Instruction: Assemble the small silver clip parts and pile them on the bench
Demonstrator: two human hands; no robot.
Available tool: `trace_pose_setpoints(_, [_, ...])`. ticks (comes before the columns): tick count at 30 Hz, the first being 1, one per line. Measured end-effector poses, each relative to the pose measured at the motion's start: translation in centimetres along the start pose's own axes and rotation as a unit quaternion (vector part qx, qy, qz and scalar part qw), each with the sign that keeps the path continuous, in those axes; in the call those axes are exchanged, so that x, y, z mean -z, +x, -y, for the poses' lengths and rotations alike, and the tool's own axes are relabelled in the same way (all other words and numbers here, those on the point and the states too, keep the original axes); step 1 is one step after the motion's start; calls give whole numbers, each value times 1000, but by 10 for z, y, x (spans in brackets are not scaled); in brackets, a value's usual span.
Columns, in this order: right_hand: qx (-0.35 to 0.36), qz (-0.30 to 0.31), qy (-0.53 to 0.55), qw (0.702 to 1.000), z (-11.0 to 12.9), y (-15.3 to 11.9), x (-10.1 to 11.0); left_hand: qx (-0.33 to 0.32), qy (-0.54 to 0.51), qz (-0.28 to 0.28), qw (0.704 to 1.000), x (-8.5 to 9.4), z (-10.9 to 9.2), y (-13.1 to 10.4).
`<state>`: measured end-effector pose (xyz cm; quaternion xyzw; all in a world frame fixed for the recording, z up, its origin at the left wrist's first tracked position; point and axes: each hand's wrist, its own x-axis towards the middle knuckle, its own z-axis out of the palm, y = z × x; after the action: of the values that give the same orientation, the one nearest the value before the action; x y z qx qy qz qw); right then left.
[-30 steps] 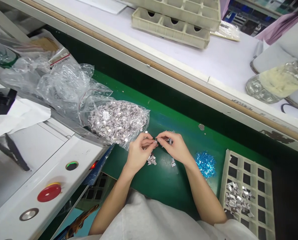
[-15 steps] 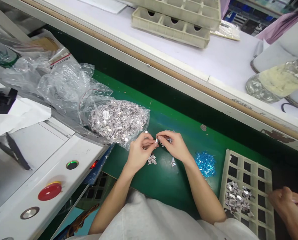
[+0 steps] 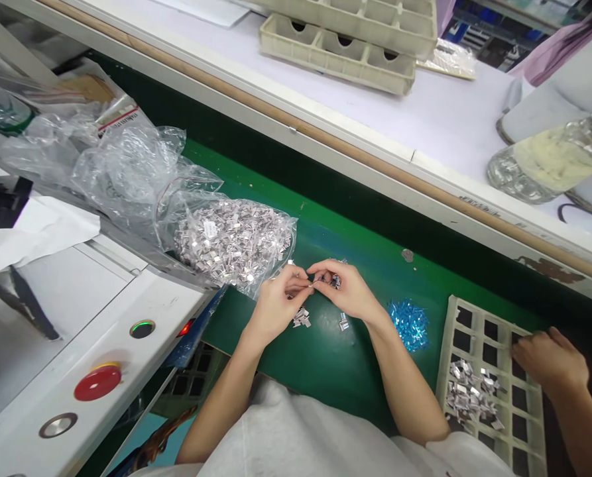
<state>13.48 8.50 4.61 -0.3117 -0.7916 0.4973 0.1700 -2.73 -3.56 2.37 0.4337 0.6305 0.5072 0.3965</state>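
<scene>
Over the green table, my left hand [image 3: 278, 301] and my right hand [image 3: 348, 288] meet at their fingertips. Both pinch one small metal part [image 3: 311, 284], mostly covered by the fingers. Beneath and behind my right hand are more small metal parts [image 3: 334, 281]. A small pile of silvery parts [image 3: 301, 318] lies below my left hand, and a couple more [image 3: 344, 322] lie under my right wrist. To the left, a clear plastic bag [image 3: 236, 242] is full of similar metal parts. A pile of blue pieces [image 3: 409, 324] rests right of my right forearm.
A compartment tray [image 3: 452, 331] with metal parts stands at the right, where another person's hand [image 3: 549, 361] reaches over its edge. At the left is a machine panel [image 3: 141, 371] with a red button [image 3: 98, 382]. A shelf [image 3: 226, 59] with stacked trays [image 3: 335, 59] and a glass jar [image 3: 544, 162] runs behind.
The metal part between my fingertips has tilted and shows less, and my fingers have closed in slightly. The other person's hand has moved up and left onto the compartment tray.
</scene>
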Motion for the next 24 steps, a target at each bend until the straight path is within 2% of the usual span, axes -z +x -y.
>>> trace_pose_setpoints(2, [-9,-8,-45,999,-1,-1,4,-44,99,-13,994,6,0,2])
trace_pose_setpoints(5, [-32,-4,-123,992,-4,-2,10,-107,261,-56,958,11,2,9])
trace_pose_setpoints(10, [-21,-11,-195,980,-13,1,14,-110,437,-58,891,9,8,24])
trace_pose_setpoints(12, [-11,-38,-194,980,-17,5,14,-107,462,-58,878,8,10,28])
trace_pose_setpoints(17, [-28,-169,-223,960,-27,24,5,-115,472,-40,873,16,12,27])
trace_pose_setpoints(21, [-56,-186,-296,935,-43,39,-4,-125,460,-27,879,25,14,29])
trace_pose_setpoints(24, [-54,-180,-322,928,-51,44,-9,-120,467,-58,874,28,14,30])
